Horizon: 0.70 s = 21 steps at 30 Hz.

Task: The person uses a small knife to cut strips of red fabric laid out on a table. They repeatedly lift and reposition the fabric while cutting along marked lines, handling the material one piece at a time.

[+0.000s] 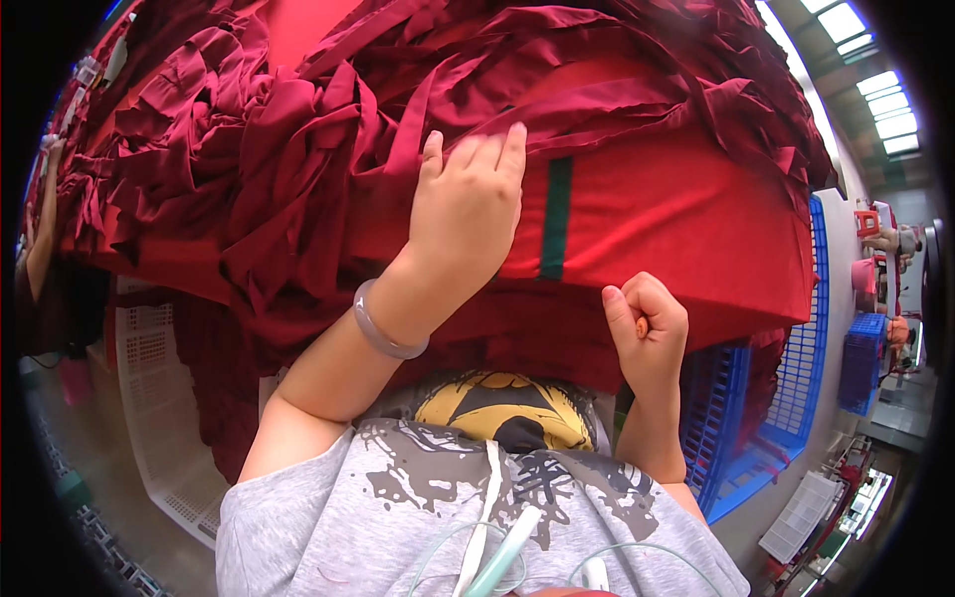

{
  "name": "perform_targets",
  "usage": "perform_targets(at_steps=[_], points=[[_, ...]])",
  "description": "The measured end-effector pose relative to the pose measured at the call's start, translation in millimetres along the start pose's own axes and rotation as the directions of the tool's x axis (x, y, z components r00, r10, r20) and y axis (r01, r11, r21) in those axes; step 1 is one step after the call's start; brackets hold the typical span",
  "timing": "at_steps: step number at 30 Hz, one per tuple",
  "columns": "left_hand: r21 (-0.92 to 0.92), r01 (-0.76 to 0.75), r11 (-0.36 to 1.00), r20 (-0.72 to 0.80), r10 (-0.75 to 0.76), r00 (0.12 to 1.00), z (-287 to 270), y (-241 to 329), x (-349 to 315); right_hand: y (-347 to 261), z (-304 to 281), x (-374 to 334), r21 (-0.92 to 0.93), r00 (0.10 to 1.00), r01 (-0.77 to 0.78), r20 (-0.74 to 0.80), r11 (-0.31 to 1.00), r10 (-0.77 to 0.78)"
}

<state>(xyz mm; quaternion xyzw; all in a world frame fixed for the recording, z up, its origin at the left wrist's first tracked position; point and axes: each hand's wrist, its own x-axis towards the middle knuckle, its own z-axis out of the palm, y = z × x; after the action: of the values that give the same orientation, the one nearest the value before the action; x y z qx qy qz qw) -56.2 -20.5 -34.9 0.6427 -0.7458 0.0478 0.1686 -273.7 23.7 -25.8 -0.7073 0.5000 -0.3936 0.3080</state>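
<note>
My left hand (468,204), with a pale bangle (370,323) on its wrist, reaches over the near edge of a heap of dark red fabric strips (288,149). Its fingers are stretched out and slightly blurred; I cannot tell whether they touch the cloth. To its right, a dark green band (557,214) lies across the bright red table cover (686,209). My right hand (657,323) is closed in a fist by the table's front edge. A small orange end (643,325) of something thin shows in that fist; the rest is hidden.
A white plastic basket (159,388) stands below the table at the left, with dark red cloth beside it. Blue crates (816,328) stand at the right, dark red cloth among them. Another person's arm (42,224) shows at the far left. A red stool (866,222) is farther right.
</note>
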Motion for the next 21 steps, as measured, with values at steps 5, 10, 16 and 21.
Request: perform_targets(at_steps=[5,10,16,21], points=[[-0.382,-0.152,0.911,0.087,0.200,0.976,-40,-3,-17,12,-13,-11,0.153,0.990,-0.127,0.078,0.980,0.116],[-0.786,-0.097,0.610,0.203,0.404,0.892,-82,-37,-32,12,-6,1,0.490,0.770,-0.628,0.501,0.605,0.394],[-0.999,-0.041,0.035,-0.006,0.685,0.729,-93,-84,-49,30,-1,40,0.935,0.926,-0.276,0.321,-0.223,0.198],[-0.991,-0.126,0.050,-0.131,-0.123,0.984,-84,-115,-89,76,-92,66,0.992,0.994,-0.064,0.073,-0.108,0.081]])
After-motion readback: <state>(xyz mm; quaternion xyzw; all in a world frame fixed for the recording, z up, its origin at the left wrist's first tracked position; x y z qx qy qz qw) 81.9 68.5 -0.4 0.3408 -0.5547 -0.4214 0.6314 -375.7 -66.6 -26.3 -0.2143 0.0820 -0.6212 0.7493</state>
